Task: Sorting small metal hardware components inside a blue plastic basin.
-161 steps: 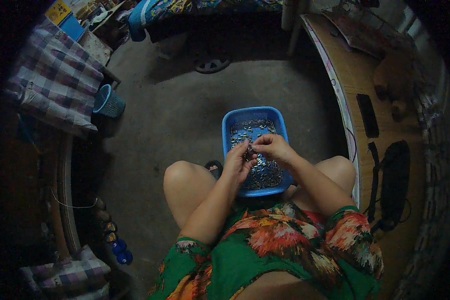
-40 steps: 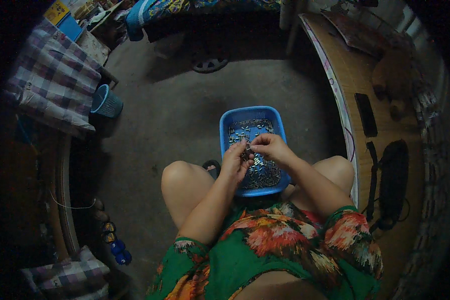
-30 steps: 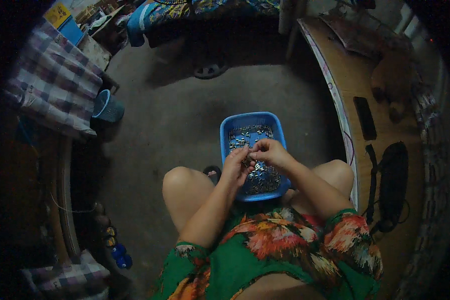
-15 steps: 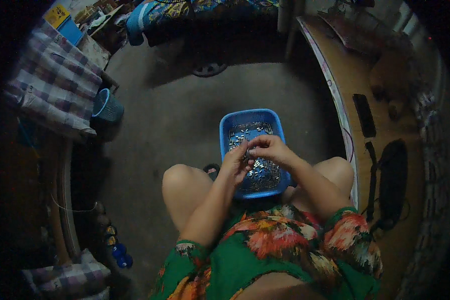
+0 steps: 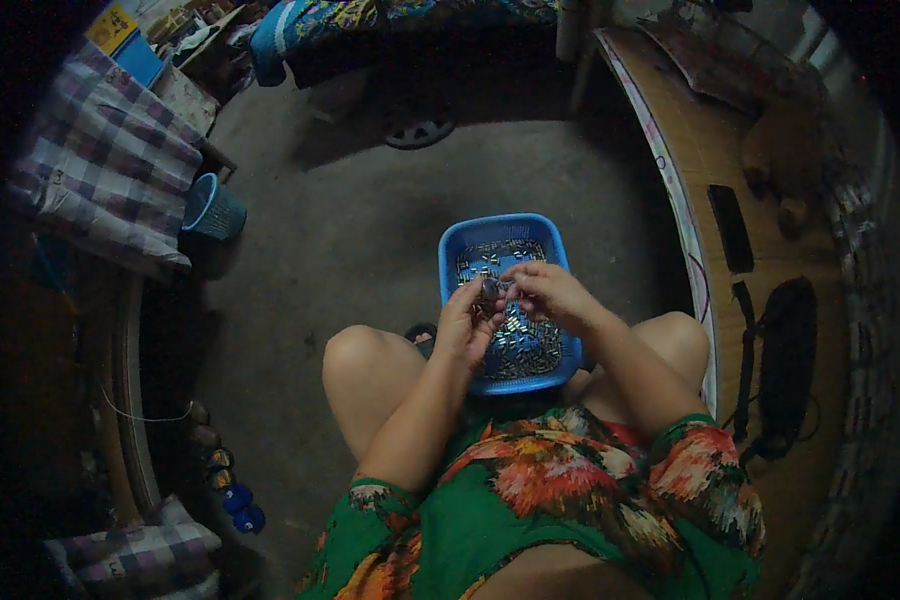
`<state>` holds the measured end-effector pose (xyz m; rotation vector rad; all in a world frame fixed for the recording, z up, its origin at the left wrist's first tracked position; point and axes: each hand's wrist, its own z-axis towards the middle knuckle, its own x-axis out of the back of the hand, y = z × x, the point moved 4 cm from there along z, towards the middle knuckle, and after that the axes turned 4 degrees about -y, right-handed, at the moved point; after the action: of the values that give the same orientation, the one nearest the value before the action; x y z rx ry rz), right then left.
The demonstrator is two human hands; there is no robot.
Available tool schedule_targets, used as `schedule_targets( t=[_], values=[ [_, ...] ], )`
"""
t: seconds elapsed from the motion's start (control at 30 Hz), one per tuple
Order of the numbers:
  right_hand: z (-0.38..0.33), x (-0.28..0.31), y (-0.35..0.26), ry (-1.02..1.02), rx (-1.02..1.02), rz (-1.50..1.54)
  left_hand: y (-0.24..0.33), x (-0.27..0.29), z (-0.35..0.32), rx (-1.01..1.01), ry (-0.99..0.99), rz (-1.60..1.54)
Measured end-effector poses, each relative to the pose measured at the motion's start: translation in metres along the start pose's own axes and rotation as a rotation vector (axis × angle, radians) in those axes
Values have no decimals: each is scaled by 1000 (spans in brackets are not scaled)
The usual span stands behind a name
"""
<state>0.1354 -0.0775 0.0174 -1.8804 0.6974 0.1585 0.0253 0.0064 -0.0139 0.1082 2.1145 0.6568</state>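
In the head view, a person sat with bent knees around a blue basket (image 5: 457,238), which lay just beyond the lap, between the legs. Many small metal pieces (image 5: 525,358) were strewn over the basket's bottom, thick at the near end and sparser toward the far left, where blue plastic showed between them.

Both hands met above the basket's left half. The left hand (image 5: 470,320) grasped a small dark piece (image 5: 490,290) at its fingertips, with the palm turned inward and the fingers curled. The right hand (image 5: 555,296) came in from the right, its thumb and forefinger drawn together right beside that dark piece; whether they pinched something was too small to tell.

A sandal (image 5: 423,333) showed left of the basket, past the left knee. Along the right ran a wooden surface (image 5: 670,100) carrying a black rectangular thing (image 5: 732,228) and, nearer, a long dark thing (image 5: 788,350). To the far left, a blue bin (image 5: 216,210) stood on the floor (image 5: 300,230) beside a hanging checked cloth (image 5: 115,160). A bed (image 5: 410,12) with a patterned cover stood at the far end, and a round, spoked thing (image 5: 419,134) lay on the floor near it. At the near left were two blue balls (image 5: 242,508) and a checked cushion (image 5: 135,555).
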Motion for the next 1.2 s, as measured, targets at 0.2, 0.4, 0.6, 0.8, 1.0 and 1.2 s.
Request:
schedule_targets(
  t=[0.2,0.4,0.6,0.8,1.0,1.2],
  values=[
    [-4,1,-3,-6,0,-114,-5,1,4,82,-72,-116],
    [0,5,0,-34,10,-104,-10,4,7,100,-127,-105],
    [6,6,7,3,37,-61,-13,3,6,113,-123,-74],
    [4,4,5,23,-29,-85,-12,1,3,120,-65,6],
    [6,4,7,85,4,-237,-14,3,4,119,-63,-3],
    [3,0,2,89,100,-302,-14,6,4,134,-22,12]
  ],
)
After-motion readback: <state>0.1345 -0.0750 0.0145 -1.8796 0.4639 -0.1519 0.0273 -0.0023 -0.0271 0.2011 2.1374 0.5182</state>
